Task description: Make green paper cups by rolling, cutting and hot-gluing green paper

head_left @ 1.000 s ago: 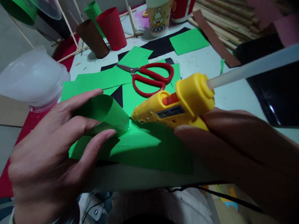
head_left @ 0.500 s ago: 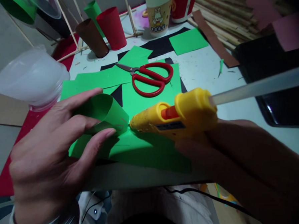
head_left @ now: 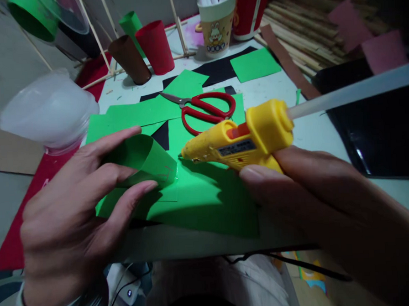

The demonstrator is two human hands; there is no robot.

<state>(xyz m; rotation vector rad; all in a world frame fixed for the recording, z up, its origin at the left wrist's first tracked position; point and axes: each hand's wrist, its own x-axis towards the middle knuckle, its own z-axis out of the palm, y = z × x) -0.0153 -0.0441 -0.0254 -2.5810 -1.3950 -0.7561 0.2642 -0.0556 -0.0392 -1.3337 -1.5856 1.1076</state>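
Note:
My left hand (head_left: pixel 77 205) grips a rolled green paper tube (head_left: pixel 160 166), thumb outside and a finger in its opening. The tube lies on its side on a flat green paper sheet (head_left: pixel 207 207), and a shiny bit of glue shows at its far-end edge. In my right hand (head_left: pixel 295 180) is a yellow glue gun (head_left: pixel 238 137), with a long translucent glue stick (head_left: pixel 355 90) sticking out of its back. Its nozzle points left, slightly above and apart from the tube's edge. Red-handled scissors (head_left: pixel 209 107) lie on the green paper just behind the gun.
Brown (head_left: pixel 131 61) and red paper tubes (head_left: pixel 156 48) stand beside a frame of thin sticks. A rabbit-printed paper cup (head_left: pixel 216 29) is at the back. A clear plastic stack (head_left: pixel 48 111) sits left; a black device (head_left: pixel 388 129) lies right. A cable (head_left: pixel 309 266) hangs below the table edge.
The glue gun has lifted up and away from the tube's edge, where its nozzle was touching. My left hand keeps its hold on the tube. The view has tilted slightly.

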